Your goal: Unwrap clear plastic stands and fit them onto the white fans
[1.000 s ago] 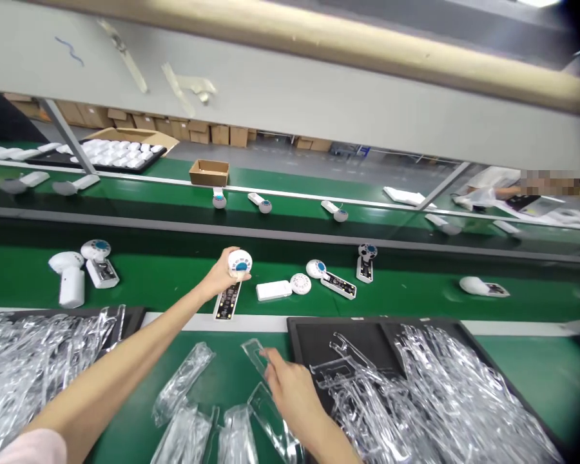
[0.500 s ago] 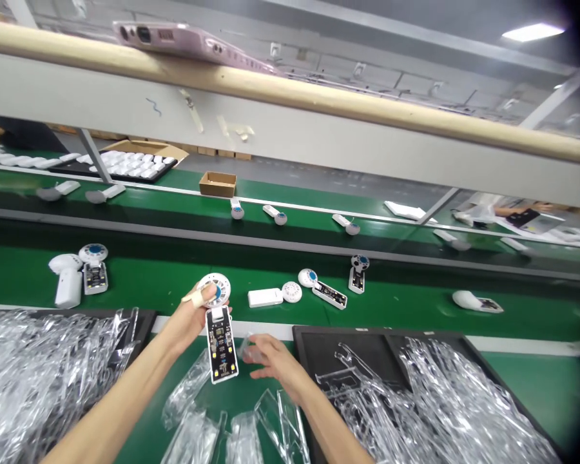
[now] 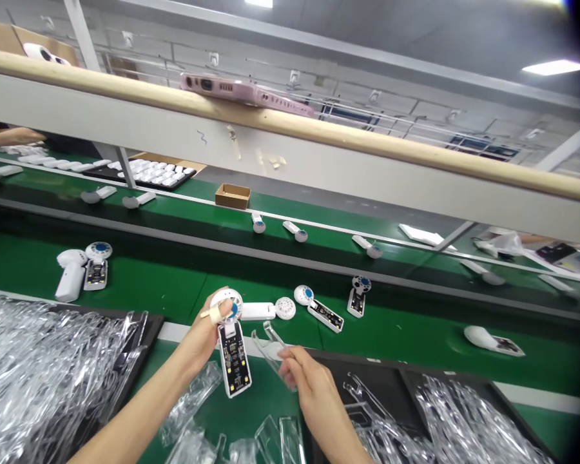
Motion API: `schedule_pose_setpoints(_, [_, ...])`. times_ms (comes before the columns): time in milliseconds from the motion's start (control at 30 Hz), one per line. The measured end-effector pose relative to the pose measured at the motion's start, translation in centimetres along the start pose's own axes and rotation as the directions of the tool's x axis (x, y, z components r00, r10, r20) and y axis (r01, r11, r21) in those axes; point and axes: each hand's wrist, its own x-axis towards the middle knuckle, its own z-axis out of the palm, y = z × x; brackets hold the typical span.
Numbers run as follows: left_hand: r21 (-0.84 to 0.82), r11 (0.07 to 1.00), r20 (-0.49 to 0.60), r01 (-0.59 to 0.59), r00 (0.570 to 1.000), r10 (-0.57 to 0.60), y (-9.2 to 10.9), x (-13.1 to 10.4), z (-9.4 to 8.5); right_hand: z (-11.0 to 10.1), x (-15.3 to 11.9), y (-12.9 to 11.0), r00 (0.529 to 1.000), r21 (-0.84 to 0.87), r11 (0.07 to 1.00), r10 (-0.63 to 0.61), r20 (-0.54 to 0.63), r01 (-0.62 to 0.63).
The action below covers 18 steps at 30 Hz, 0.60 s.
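Observation:
My left hand is closed round the head of a small white handheld fan. Its handle hangs downward, with a black circuit board bared in it. A finger cot or tape wraps one of that hand's digits. My right hand pinches a thin clear plastic frame, its prongs pointing up and left, just right of the fan and apart from it. Behind them, a closed white fan lies on the green belt, beside another fan showing its board.
Clear plastic pieces fill a black tray at left and another black tray at right; more lie between them. Further fans sit along the belt. A rail with a pink phone crosses overhead. A co-worker's arm shows far left.
My right hand has lifted and now pinches the clear plastic frame upright near the fan. My left hand still holds the fan. The whole view has shifted slightly.

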Motion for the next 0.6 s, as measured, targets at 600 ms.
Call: schedule_pose_setpoints(600, [-0.051,0.995,-0.064,-0.083,0.995,0.08,0.5,-2.1,2.8,9.5,0.2,-0.3,0.922,-0.186,0.979,-0.15,-0.358,0.087])
